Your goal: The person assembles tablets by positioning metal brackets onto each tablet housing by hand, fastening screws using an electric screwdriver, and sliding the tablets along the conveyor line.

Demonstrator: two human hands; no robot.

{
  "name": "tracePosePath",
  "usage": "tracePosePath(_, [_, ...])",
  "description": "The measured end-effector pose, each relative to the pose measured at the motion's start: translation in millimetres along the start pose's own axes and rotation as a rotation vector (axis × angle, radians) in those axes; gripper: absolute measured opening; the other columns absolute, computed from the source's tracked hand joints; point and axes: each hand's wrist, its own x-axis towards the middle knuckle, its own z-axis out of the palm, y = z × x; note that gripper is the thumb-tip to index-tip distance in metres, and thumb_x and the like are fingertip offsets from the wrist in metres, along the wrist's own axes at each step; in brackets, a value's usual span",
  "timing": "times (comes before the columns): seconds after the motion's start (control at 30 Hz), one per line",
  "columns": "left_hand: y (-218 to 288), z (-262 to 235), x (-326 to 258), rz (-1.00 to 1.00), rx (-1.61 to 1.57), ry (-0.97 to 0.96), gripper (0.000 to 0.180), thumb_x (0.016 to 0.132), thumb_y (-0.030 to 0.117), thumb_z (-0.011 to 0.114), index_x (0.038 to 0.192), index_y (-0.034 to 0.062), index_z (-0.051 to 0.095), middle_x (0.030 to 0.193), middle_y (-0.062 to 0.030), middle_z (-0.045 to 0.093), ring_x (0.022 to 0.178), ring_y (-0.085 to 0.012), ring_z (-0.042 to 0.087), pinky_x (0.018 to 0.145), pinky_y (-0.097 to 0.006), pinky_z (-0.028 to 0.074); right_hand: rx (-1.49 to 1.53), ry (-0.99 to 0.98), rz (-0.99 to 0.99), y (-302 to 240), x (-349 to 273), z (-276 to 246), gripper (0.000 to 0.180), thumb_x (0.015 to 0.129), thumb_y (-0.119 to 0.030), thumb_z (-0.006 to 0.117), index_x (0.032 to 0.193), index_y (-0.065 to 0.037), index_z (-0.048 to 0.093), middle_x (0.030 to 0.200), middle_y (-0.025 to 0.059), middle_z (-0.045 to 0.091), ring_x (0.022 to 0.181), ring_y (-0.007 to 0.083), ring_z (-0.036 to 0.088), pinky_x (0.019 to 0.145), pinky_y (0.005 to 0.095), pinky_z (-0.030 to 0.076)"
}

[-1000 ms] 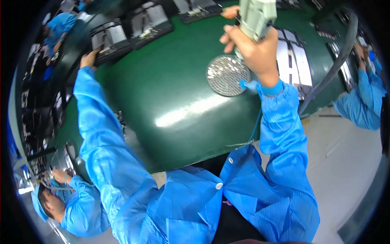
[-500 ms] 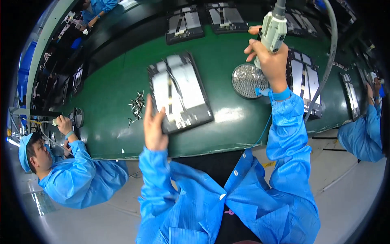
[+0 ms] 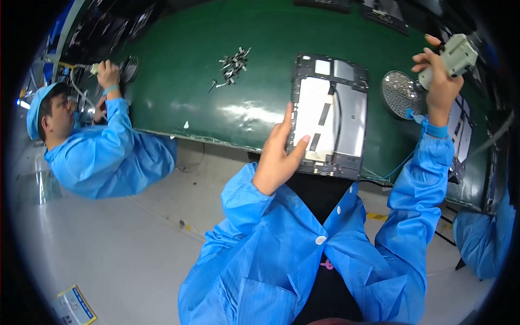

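At the front edge of the green table, my left hand (image 3: 281,156) grips the left side of an opened tablet (image 3: 351,120), its thumb over the top. Pale battery packs, dark strips and a black cable show inside its black frame. To the right, my right hand (image 3: 443,89) is wrapped round a cream powered screwdriver (image 3: 457,56), some fingers stretched out; its tip is not plainly seen. Just left of that hand lies a round dish (image 3: 400,93) with a dotted, glittering surface. A blue wrist strap (image 3: 435,130) circles my right wrist.
A pile of small dark and silver pieces (image 3: 234,66) lies on the green table (image 3: 179,81). More opened tablets (image 3: 385,15) sit at the far edge and to my right (image 3: 460,127). A co-worker (image 3: 116,151) in blue works at left; a blue sleeve (image 3: 479,238) shows at right.
The tablet has come nearer the table's front edge and turned straighter, with my left hand now gripping its side. My right hand still holds the screwdriver by the dish. The view has shifted.
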Motion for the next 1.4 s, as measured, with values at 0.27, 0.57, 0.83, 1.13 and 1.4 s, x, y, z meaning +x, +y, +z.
tracePosePath(0.27, [-20,-103,53,0.16,0.578,0.595,0.025,0.087,0.028,0.077,0.089,0.003,0.075,0.088,-0.0139,0.07,0.074,-0.0287,0.065,0.072,-0.038,0.054,-0.129,-0.034,0.103,-1,-13,4,0.024,0.09,-0.011,0.066,0.109,0.0,0.074,0.062,0.0034,0.06,0.054,0.0099,0.056,0.05,0.0248,0.042])
tracePosePath(0.57, [-75,-195,129,-0.017,0.607,0.289,0.036,0.079,0.031,0.086,0.093,-0.0001,0.075,0.092,-0.0137,0.072,0.081,-0.0222,0.071,0.076,-0.034,0.056,-0.079,-0.099,0.024,3,-12,7,0.019,0.09,-0.009,0.067,0.105,-0.001,0.073,0.063,0.0039,0.061,0.054,0.0105,0.057,0.049,0.025,0.043])
tracePosePath(0.83, [-22,-156,121,0.553,0.983,0.466,0.012,0.096,0.01,0.066,0.104,0.0092,0.075,0.1,-0.0123,0.065,0.099,-0.0266,0.063,0.082,-0.034,0.051,0.045,-0.034,0.101,3,-17,22,0.015,0.085,-0.002,0.065,0.1,0.002,0.066,0.073,0.0052,0.063,0.046,0.012,0.054,0.043,0.0248,0.042])
tracePosePath(1.13, [-18,-49,207,0.293,-0.088,-0.27,0.022,0.098,0.012,0.067,0.113,-0.0037,0.069,0.099,-0.0076,0.07,0.086,-0.0129,0.066,0.077,-0.027,0.055,0.715,-0.219,0.012,32,-15,29,0.015,0.087,-0.001,0.064,0.101,0.003,0.066,0.077,0.0065,0.065,0.048,0.0116,0.056,0.043,0.0248,0.043])
tracePosePath(1.4, [-16,-55,210,0.18,-0.005,-0.395,0.022,0.096,0.013,0.07,0.112,-0.0015,0.073,0.099,-0.0067,0.072,0.089,-0.0124,0.065,0.083,-0.026,0.052,0.065,-0.039,0.107,0,-22,27,0.016,0.087,0.0,0.062,0.102,0.004,0.066,0.081,0.0084,0.066,0.048,0.0118,0.057,0.042,0.0251,0.044])
